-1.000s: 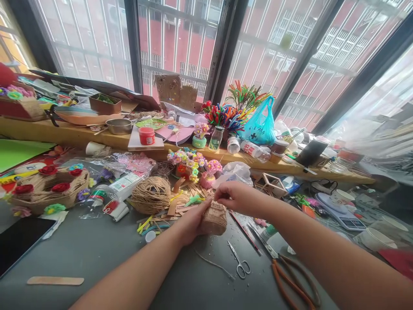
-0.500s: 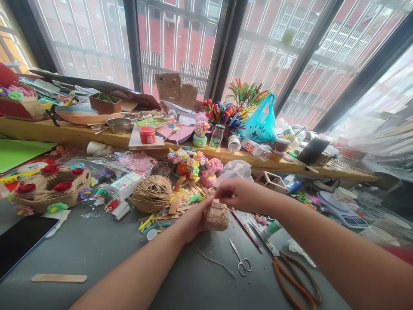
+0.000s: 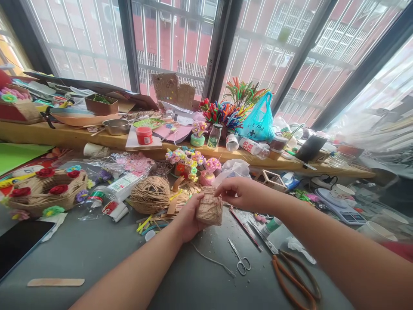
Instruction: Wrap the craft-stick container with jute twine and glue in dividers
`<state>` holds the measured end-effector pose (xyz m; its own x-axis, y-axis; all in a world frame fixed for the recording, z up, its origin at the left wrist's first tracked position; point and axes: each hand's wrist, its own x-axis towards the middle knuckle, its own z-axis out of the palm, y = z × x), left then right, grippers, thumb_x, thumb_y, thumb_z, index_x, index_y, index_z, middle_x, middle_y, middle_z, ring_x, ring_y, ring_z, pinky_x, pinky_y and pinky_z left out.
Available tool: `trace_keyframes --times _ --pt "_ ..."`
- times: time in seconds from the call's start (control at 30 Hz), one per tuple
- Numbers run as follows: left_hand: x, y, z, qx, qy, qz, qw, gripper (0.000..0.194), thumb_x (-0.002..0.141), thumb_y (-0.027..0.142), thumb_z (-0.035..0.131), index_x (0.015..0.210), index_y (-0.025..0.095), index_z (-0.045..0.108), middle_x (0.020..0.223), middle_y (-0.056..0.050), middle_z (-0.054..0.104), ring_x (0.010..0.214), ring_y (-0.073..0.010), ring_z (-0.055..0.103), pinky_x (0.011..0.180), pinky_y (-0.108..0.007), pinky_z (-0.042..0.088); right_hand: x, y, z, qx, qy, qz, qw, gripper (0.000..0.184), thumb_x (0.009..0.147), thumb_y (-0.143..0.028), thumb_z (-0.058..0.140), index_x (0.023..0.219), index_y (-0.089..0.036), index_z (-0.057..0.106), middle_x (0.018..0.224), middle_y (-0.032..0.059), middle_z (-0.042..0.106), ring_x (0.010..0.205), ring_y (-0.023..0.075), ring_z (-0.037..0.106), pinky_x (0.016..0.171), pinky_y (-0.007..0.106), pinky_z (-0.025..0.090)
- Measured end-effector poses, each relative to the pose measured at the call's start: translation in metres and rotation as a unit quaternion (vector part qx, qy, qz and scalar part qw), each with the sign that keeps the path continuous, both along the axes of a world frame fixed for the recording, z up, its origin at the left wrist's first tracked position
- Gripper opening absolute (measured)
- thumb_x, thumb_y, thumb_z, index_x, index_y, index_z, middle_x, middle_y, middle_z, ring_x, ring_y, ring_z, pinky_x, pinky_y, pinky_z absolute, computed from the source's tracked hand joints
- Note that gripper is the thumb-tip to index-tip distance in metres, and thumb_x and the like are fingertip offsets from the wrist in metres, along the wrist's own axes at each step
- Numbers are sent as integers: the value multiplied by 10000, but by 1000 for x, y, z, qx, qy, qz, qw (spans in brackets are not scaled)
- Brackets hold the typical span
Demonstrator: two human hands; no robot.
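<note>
A small cylinder wrapped in jute twine [image 3: 209, 209] is tilted above the grey table, with my left hand [image 3: 189, 221] wrapped around its left side. My right hand [image 3: 238, 192] reaches in from the right. Its fingers are curled, and the fingertips touch the cylinder's upper right side; anything between them is too small to make out. Below, a loose piece of cord [image 3: 213, 261] lies on the table. Small silver scissors [image 3: 239, 257] rest to the right of it. A ball of jute twine [image 3: 150, 194] sits to the left of my left hand.
Large scissors with orange-brown handles [image 3: 292, 275] lie at the right. A craft stick [image 3: 56, 282] and a black phone [image 3: 22, 243] are on the left. Behind them stand a twine basket with red roses [image 3: 48, 198] and yarn flowers [image 3: 185, 161]. A crowded ledge [image 3: 74, 137] runs below the windows.
The cylinder has tilted more upright and shows more of its side. My right fingertips have moved from above its top to its right side. The view has shifted slightly.
</note>
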<state>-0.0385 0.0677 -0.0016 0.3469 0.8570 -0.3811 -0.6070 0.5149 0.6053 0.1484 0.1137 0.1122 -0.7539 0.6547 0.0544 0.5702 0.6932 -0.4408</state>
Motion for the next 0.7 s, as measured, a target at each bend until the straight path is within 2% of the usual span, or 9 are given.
trace_keyframes --times 0.13,0.2,0.27,0.4,0.5,0.57,0.6,0.63,0.7 --pt "-1 2 -2 -6 10 31 999 432 974 442 518 1187 126 721 973 -108 798 721 -187 722 654 -281 552 10 0 -20 45 -15 -54 997 351 788 -73 629 1006 -272 819 903 19 781 766 189 680 697 289 498" --pt "-1 4 -4 5 14 44 999 438 974 429 518 1220 124 714 1032 -121 803 748 -195 735 659 -280 553 16 -4 -36 61 -19 -97 993 312 816 -116 641 1007 -281 826 896 32 792 780 215 695 708 314 504" --pt "0 4 -6 22 20 44 999 450 974 414 510 1253 121 706 1067 -134 804 789 -218 750 670 -293 559 19 -12 -52 66 -13 -123 990 290 885 -173 605 1060 -263 817 971 63 805 849 242 715 755 347 523" --pt "4 3 -6 34 14 35 999 453 981 426 506 1244 119 712 1101 -142 798 822 -227 749 696 -309 577 19 -34 -75 38 50 -173 983 332 961 -296 553 1220 -221 747 998 79 780 817 229 704 742 360 553" --pt "6 -1 -6 37 10 49 998 395 933 418 636 1201 140 719 1158 -132 782 844 -208 735 757 -312 589 23 -57 -90 9 129 -196 972 412 962 -319 559 1355 -249 658 1128 87 745 812 212 705 739 360 581" --pt "6 -3 -6 53 26 60 996 370 850 333 757 1175 161 718 1157 -118 777 881 -212 730 792 -317 588 34 -76 -104 2 177 -225 958 384 991 -319 509 1346 -282 650 1142 84 737 818 212 717 764 374 595" --pt "5 -4 -6 65 32 61 996 384 808 281 796 1167 170 717 1142 -110 778 898 -217 729 807 -320 585 42 -86 -112 9 206 -245 947 380 1008 -299 442 1323 -288 654 1090 81 741 756 204 711 753 384 598" --pt "5 -5 -6 77 34 59 995 409 773 238 818 1165 178 716 1124 -102 779 909 -219 727 821 -322 580 52 -96 -120 24 232 -271 934 398 1013 -285 406 1342 -297 631 1108 88 729 793 213 713 778 401 600" --pt "4 -7 -6 97 31 53 993 458 733 190 834 1176 190 713 1097 -88 778 918 -215 726 848 -321 567 75 -110 -137 85 282 -365 883 371 981 -304 454 1313 -288 618 1191 118 679 964 262 704 884 454 584"
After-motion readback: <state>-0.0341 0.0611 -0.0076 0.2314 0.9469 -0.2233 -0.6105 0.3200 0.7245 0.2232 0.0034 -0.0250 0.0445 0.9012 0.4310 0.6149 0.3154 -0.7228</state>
